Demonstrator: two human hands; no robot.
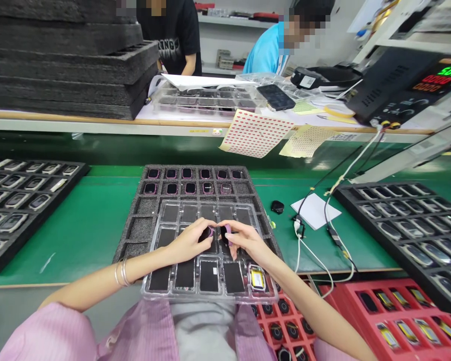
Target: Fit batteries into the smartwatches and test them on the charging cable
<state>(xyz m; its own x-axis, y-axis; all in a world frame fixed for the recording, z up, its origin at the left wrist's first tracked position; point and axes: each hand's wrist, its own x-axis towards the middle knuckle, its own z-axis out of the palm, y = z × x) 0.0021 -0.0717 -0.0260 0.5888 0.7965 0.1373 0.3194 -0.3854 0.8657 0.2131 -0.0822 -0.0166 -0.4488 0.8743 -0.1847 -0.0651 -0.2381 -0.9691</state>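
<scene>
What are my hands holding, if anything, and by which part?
Left hand: purple-rimmed dark piece, by its edge; right hand: similar piece, by its rim.

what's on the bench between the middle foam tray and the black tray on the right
In the head view, mainly a small black object, a white sheet and cables are between the foam tray and the black tray.

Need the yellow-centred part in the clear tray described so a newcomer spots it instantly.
Start at the big clear plastic tray beneath the person's left hand and right hand. Go to its near right corner. The yellow-centred part there has a pale rounded frame and is the only one showing yellow on that tray.
</scene>
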